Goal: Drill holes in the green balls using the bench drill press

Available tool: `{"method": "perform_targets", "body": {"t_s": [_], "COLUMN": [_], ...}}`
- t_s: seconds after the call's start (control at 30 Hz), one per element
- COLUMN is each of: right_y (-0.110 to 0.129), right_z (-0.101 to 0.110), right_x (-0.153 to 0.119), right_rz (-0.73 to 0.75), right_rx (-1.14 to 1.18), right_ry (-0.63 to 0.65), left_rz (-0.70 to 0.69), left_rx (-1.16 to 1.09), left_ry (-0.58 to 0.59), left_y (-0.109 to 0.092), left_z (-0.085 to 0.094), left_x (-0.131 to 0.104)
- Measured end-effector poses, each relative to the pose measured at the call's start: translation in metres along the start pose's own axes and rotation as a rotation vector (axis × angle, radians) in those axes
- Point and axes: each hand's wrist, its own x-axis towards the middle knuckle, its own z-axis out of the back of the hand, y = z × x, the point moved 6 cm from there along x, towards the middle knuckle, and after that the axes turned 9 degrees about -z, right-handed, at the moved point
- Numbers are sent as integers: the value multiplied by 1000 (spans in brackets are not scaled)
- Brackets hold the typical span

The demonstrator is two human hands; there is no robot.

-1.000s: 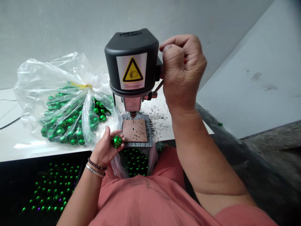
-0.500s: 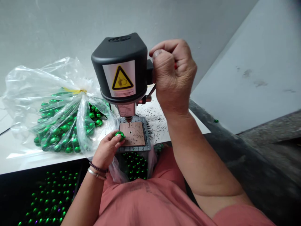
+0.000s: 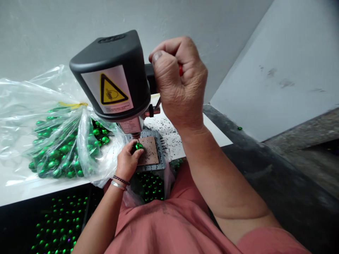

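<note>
Between the thumb and fingers of my left hand (image 3: 129, 158) is a shiny green ball (image 3: 138, 146), held under the bit of a small black drill press (image 3: 111, 76). The thin bit (image 3: 138, 140) comes down at the ball's top; whether it has entered the ball I cannot tell. Below lies a brown board (image 3: 150, 150) on the grey metal base (image 3: 161, 160). My right hand (image 3: 181, 81) is closed round the press's feed handle at its right side, and a bit of red (image 3: 180, 70) shows between the fingers.
A clear plastic bag (image 3: 86, 141) full of green balls lies left on the white table (image 3: 174, 139), where dark shavings are scattered. Another batch of green balls (image 3: 149, 183) sits below the press, and more fill a dark container (image 3: 16, 218) at lower left. One ball (image 3: 239, 128) lies on the floor.
My left hand has brought the green ball from the board's left edge to beneath the bit. My right hand stays on the handle. The view has shifted and tilted.
</note>
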Motion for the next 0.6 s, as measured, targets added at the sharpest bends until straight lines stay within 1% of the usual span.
{"method": "perform_targets", "body": {"t_s": [0.17, 0.27, 0.4, 0.5, 0.6], "right_y": [0, -2, 1, 7, 9], "right_z": [0, -2, 1, 10, 18], "right_x": [0, 0, -7, -23, -43], "right_rz": [13, 8, -2, 63, 123], "right_rx": [-26, -2, 30, -41, -108], "right_ry": [8, 17, 28, 29, 61], "left_rz": [-115, -154, -122, -104, -91], "left_rx": [135, 157, 83, 40, 17], "left_ry": [7, 42, 72, 76, 84], "left_y": [-9, -10, -4, -2, -2], "left_z": [-4, -6, -7, -7, -7], "left_x": [3, 7, 11, 11, 10]}}
